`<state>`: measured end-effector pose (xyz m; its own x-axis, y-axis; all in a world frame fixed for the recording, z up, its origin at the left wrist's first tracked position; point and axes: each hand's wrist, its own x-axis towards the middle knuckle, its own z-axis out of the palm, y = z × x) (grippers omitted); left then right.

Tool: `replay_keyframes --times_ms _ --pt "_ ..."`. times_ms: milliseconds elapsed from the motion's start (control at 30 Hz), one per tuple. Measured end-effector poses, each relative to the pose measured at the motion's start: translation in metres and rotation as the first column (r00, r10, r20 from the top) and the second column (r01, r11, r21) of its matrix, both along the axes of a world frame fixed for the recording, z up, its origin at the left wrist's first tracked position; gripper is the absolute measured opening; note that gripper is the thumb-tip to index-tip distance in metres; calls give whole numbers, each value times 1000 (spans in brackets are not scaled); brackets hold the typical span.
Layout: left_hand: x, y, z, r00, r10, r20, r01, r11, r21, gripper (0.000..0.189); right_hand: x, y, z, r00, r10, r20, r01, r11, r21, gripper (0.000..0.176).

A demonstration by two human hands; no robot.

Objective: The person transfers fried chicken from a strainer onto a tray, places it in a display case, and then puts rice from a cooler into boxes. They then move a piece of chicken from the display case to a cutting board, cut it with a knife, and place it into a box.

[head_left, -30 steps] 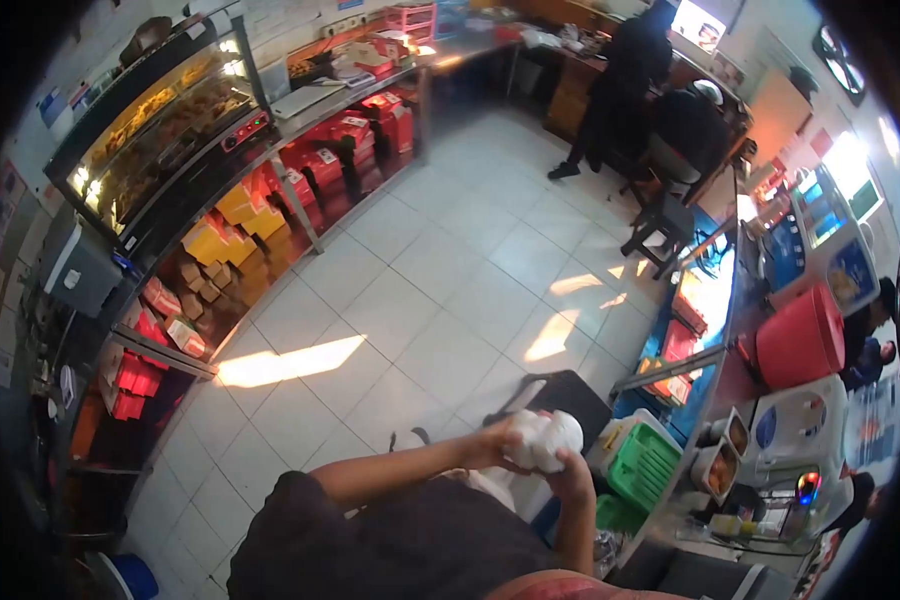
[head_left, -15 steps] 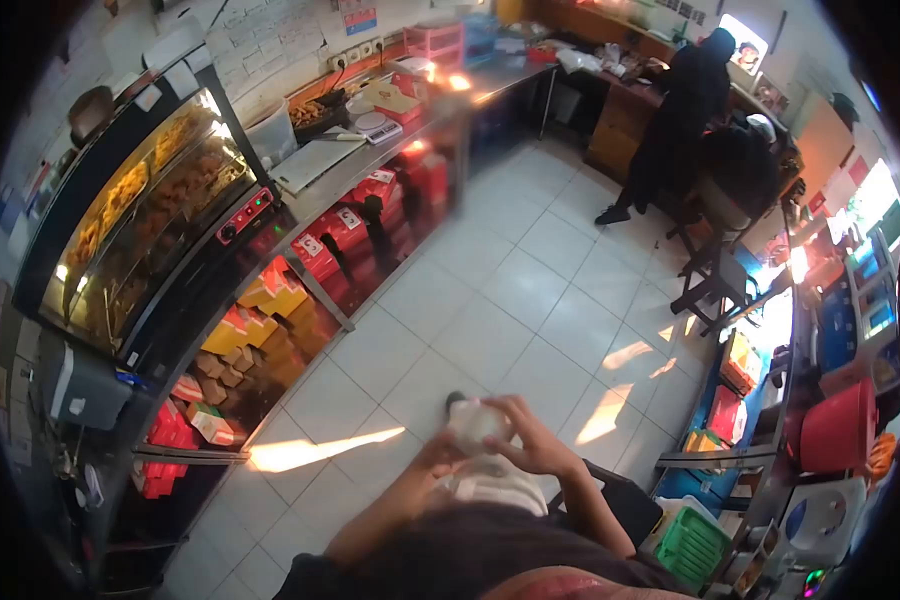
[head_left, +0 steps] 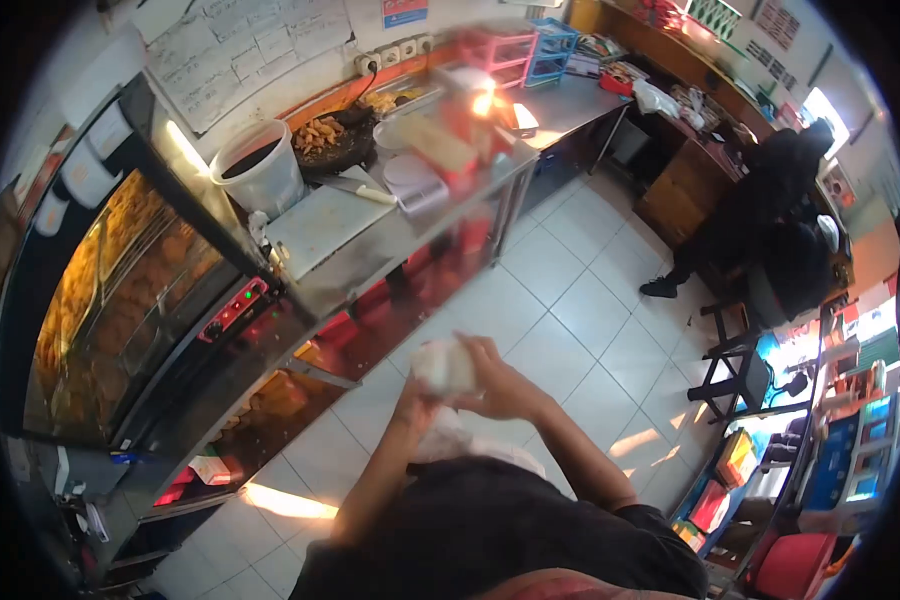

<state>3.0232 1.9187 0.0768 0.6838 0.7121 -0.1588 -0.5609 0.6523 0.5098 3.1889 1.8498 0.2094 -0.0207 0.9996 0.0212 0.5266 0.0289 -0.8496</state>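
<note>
**Soft-looking white bundle held between two bare hands above a tiled floor**

Near the centre of the frame, a rounded white bundle [head_left: 442,367] is held up in front of a dark shirt [head_left: 530,520], with the pale tiled floor [head_left: 560,340] seen beyond it. Its surface is blurred, so it cannot be told whether cloth, paper or plastic is shown, nor what is wrapped inside, if anything.

From its puffy outline, the bundle is judged light and soft, easily dented rather than fragile. If the covering is thin plastic, some slipping might be expected. A hold is best taken on opposite sides, with the underside cupped and the pressure kept gentle, since no handle or firm edge can be made out.

The lower left side is supported by the left hand [head_left: 415,405], its fingers curled against the bundle. The upper right side is covered by the right hand [head_left: 497,382], whose fingers are bent and fairly widely spread around it. The exact contact of each fingertip cannot be told through the blur. Both forearms are raised from the bottom of the frame and angled inward, the right one more sharply bent.

Toward the upper left, well apart from the hands, a cutting board [head_left: 330,225] and a white bucket [head_left: 282,188] are carried by a metal table [head_left: 385,252].
</note>
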Motion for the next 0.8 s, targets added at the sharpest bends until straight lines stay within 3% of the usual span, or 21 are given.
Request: replay_keyframes --times_ms 33,100,133,200,267,333,367,400,433,500,600,667,700,733,767,800 --pt "14 35 5 1000 -17 14 15 995 97 90 11 35 -16 999 -36 33 34 997 64 79" --pt "50 103 13 997 20 70 -22 999 29 90 47 104 -40 995 -98 24 95 989 112 71" --pt "68 131 14 994 49 101 -48 999 -12 91 69 135 -46 977 -131 -170 140 989 40 70" --pt "94 189 4 990 61 123 -49 995 -92 93 104 198 -49 811 -234 -537 201 972 -121 67" --pt "112 233 1 986 88 142 -72 990 -120 95 155 265 -41 752 -260 -606 350 936 33 70" --pt "127 273 10 978 131 161 -116 988 -100 96 215 338 -6 806 -257 -534 331 943 46 76" --pt "132 288 19 974 154 165 -148 988 -46 99 239 377 13 943 -246 -225 289 939 186 76" --pt "138 302 23 966 188 177 -188 982 -17 99 263 418 22 965 -236 112 193 933 304 75" --pt "145 315 26 955 225 193 -232 973 14 99 284 461 12 946 -177 271 95 952 290 71" --pt "161 333 36 926 348 143 -352 936 1 102 312 540 -26 826 -20 563 -119 971 209 63" --pt "192 351 37 838 524 153 -531 847 10 103 313 625 -89 359 190 914 -531 847 32 57" --pt "223 352 45 729 663 170 -668 743 -30 102 317 661 -150 326 269 906 -609 793 -16 58" --pt "243 351 52 663 728 171 -733 679 -49 101 314 668 -156 310 308 899 -644 764 -40 59" --pt "257 349 56 596 784 173 -788 613 -60 99 321 679 -156 440 422 792 -643 764 -50 59" --pt "266 345 44 542 838 57 -840 542 28 109 326 684 -117 553 515 655 -636 769 -67 59" --pt "281 341 39 499 866 42 -867 499 7 109 333 687 -91 641 589 491 -632 769 -97 60"
